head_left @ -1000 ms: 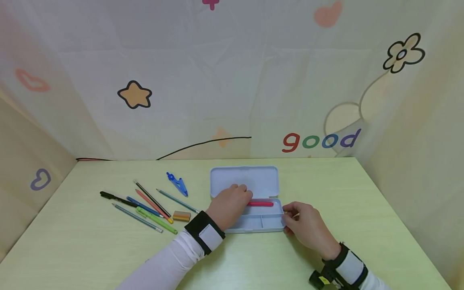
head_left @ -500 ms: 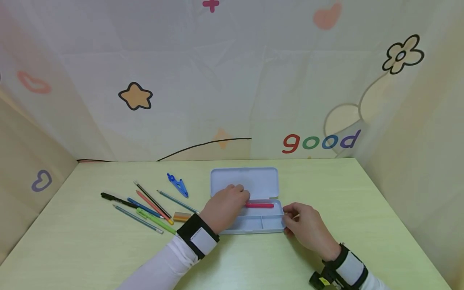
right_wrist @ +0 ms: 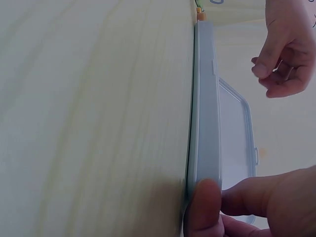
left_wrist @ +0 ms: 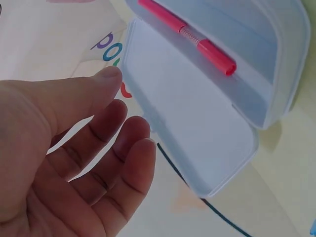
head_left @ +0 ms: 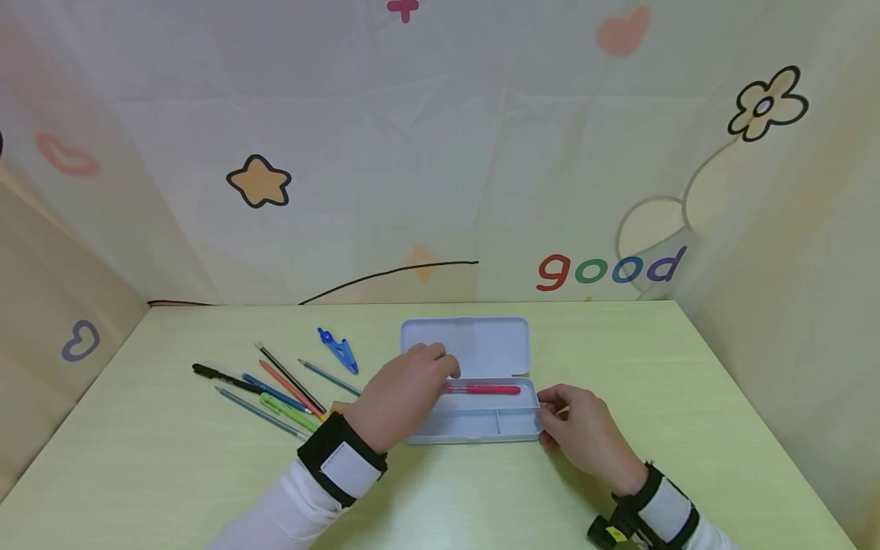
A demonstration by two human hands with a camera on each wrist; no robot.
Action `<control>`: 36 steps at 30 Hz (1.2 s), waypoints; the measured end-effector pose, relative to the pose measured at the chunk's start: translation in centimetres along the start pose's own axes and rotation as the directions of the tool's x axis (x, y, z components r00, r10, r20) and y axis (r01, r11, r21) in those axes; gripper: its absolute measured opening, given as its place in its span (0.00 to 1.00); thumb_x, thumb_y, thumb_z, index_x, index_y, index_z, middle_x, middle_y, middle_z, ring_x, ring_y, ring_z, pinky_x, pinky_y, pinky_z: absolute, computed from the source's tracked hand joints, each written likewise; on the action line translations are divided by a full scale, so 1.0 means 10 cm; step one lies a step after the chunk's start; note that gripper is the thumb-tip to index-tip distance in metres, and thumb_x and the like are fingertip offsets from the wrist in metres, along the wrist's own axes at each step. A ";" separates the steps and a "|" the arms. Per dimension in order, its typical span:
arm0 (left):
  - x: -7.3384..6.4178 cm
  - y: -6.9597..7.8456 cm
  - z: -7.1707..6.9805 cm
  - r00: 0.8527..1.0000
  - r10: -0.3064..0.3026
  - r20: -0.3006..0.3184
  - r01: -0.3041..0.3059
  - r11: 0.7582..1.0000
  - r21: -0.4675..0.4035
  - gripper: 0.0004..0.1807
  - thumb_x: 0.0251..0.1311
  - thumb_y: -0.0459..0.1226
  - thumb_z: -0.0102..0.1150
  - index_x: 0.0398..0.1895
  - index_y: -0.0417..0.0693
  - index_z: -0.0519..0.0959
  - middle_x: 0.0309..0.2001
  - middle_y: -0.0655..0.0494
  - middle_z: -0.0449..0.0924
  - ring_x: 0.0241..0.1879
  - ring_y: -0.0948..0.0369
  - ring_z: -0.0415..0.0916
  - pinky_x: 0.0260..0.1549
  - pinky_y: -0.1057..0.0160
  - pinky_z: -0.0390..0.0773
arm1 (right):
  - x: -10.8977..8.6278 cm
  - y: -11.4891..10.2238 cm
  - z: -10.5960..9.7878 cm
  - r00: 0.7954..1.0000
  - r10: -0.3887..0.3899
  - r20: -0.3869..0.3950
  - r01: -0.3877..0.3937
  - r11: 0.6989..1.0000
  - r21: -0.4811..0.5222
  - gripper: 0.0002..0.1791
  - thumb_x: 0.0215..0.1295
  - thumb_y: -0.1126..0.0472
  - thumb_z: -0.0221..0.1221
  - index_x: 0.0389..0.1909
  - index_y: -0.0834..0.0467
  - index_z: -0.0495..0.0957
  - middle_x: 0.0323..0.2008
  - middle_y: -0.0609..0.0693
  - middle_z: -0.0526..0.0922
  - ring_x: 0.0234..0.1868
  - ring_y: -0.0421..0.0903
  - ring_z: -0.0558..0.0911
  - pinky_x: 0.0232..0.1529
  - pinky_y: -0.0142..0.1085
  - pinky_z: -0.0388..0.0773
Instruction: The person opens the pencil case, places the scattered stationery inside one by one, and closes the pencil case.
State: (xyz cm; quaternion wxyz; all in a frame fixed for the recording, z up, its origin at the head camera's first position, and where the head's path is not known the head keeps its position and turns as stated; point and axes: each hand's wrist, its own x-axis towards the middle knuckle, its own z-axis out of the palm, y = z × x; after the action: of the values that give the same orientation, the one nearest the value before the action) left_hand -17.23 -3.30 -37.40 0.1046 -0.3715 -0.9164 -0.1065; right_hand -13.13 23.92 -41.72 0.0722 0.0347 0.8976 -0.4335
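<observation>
A pale blue pencil case (head_left: pixel 464 336) lies with its lid folded back on the table. Along its rear compartment rests a pinkish-red pen (head_left: pixel 491 389) with a clear middle section, also seen in the left wrist view. My left hand (head_left: pixel 406 393) hovers above the case's left part, fingers loosely bent and nothing between them; the left wrist view shows the thumb apart from the fingertips. At the case's right end, my right hand (head_left: pixel 584 428) holds the edge between thumb and fingers, which the right wrist view (right_wrist: pixel 261 197) shows up close.
Left of the case lie a blue compass (head_left: pixel 337 351), a black pen (head_left: pixel 223 377), a green pen (head_left: pixel 285 410), a blue pen and several pencils (head_left: pixel 257 412). A brown-orange block (head_left: pixel 340 407) is partly hidden behind my left wrist. A printed curtain stands behind the table.
My left hand has drawn leftward and off the pen, uncovering more of it in the case. My right hand has stayed at the case's right end.
</observation>
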 end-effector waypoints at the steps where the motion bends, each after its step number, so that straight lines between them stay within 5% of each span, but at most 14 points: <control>1: -0.02 0.00 -0.03 1.000 -0.002 0.001 0.002 1.000 -0.004 0.11 0.63 0.30 0.75 0.47 0.47 0.88 0.43 0.54 0.85 0.43 0.56 0.81 0.47 0.61 0.85 | 0.00 0.00 0.00 1.000 -0.002 0.002 0.002 1.000 0.000 0.16 0.74 0.67 0.60 0.58 0.68 0.79 0.36 0.53 0.79 0.28 0.46 0.81 0.29 0.33 0.80; 16: -0.46 -0.25 -0.27 0.995 -0.048 -0.083 0.047 0.999 -0.006 0.14 0.58 0.27 0.77 0.44 0.48 0.86 0.42 0.56 0.82 0.43 0.56 0.79 0.44 0.63 0.85 | -0.01 0.00 -0.01 1.000 0.020 0.001 -0.020 1.000 0.011 0.16 0.74 0.67 0.60 0.59 0.68 0.79 0.36 0.54 0.80 0.28 0.46 0.81 0.29 0.33 0.80; 36: -1.07 -0.74 -0.41 0.979 -0.190 -0.080 0.191 0.982 0.008 0.17 0.56 0.22 0.76 0.46 0.44 0.86 0.43 0.55 0.82 0.45 0.54 0.80 0.40 0.58 0.85 | 0.00 0.02 0.00 1.000 0.000 -0.003 0.000 1.000 0.018 0.15 0.74 0.67 0.59 0.58 0.68 0.79 0.36 0.55 0.79 0.28 0.47 0.81 0.28 0.32 0.79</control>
State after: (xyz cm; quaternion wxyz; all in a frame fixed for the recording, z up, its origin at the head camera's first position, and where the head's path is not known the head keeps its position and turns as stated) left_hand -14.46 -16.64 -37.22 0.1328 -0.2769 -0.9436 -0.1234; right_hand -13.07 24.05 -41.86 0.0705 0.0362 0.8937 -0.4417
